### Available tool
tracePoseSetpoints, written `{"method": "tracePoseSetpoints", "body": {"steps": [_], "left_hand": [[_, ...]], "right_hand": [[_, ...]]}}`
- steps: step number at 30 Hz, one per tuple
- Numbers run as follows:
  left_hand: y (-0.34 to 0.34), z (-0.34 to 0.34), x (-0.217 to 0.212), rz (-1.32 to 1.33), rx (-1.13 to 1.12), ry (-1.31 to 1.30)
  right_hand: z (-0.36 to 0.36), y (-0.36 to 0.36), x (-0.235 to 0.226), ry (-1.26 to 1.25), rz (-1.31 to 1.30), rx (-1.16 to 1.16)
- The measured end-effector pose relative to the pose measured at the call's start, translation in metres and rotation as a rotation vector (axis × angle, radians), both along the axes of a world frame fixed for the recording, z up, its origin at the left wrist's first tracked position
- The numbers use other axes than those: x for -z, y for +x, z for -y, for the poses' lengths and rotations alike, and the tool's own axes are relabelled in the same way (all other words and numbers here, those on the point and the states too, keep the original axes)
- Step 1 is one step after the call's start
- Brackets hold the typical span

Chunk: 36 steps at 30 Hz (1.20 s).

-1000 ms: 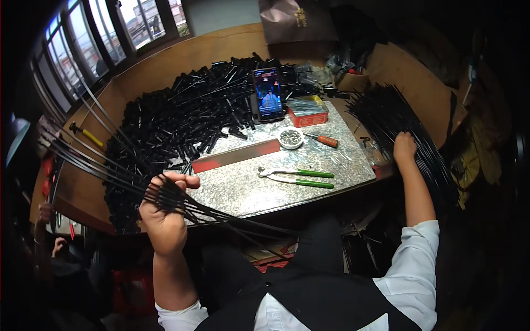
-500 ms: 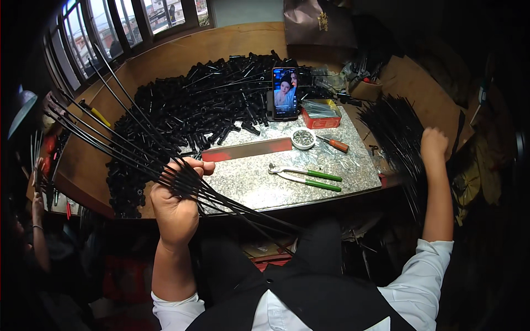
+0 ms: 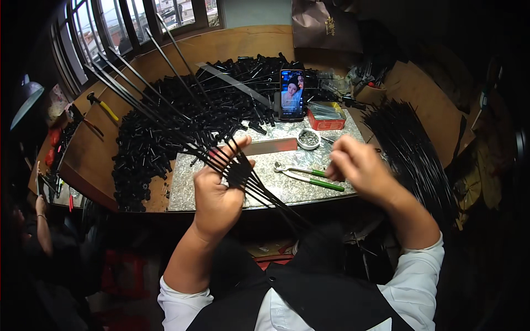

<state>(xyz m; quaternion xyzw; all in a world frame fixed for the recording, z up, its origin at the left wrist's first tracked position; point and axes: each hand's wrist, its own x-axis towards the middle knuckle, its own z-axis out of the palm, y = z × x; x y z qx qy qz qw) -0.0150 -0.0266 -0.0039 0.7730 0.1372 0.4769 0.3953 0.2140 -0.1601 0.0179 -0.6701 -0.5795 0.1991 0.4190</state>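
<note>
Grey stone work slab point(image 3: 265, 185) carries a small round metal bowl point(image 3: 308, 138) of tiny fasteners. I see my left hand point(image 3: 218, 196) clamped on thin black rods point(image 3: 165, 110) fanning up-left; right hand point(image 3: 359, 168) loosely curled above green-handled pliers point(image 3: 309, 177).

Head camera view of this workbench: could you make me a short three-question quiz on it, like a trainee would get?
1. True or false: the left hand grips a fanned bundle of thin black rods.
2. Which lies on the stone slab nearest the right hand? A) green-handled pliers B) yellow-handled hammer C) red tin
3. What stands upright behind the slab with its screen lit?

Key: 1 true. 2 A. 3 a smartphone.
</note>
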Motion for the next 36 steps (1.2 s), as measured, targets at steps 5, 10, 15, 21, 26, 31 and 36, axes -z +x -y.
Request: {"method": "tracePoseSetpoints", "body": {"steps": [5,10,15,21,26,31,36], "left_hand": [[0.013,-0.003,0.006,-0.02,-0.062,0.165],[0.002,-0.002,0.007,0.022,0.033,-0.023],[-0.006,-0.011,-0.006,-0.09,0.091,-0.126],[0.017,-0.052,-0.019,-0.355,0.26,0.052],[0.036,-0.114,-0.028,0.039,0.207,0.024],[0.049,-0.122,0.036,0.033,0.171,0.012],[0.024,-0.09,0.087,-0.189,0.236,0.07]], "right_hand": [[-0.016,-0.048,0.014,0.042,-0.184,-0.254],[-0.032,-0.062,0.021,-0.013,-0.379,-0.337],[-0.027,-0.062,0.026,-0.449,-0.741,-0.681],[-0.026,-0.055,0.037,-0.401,-0.76,-0.495],[-0.033,-0.058,0.069,-0.289,-0.691,-0.36],[-0.03,-0.072,0.152,-0.332,-0.693,-0.317],[-0.024,-0.073,0.227,-0.395,-0.46,-0.331]]}}
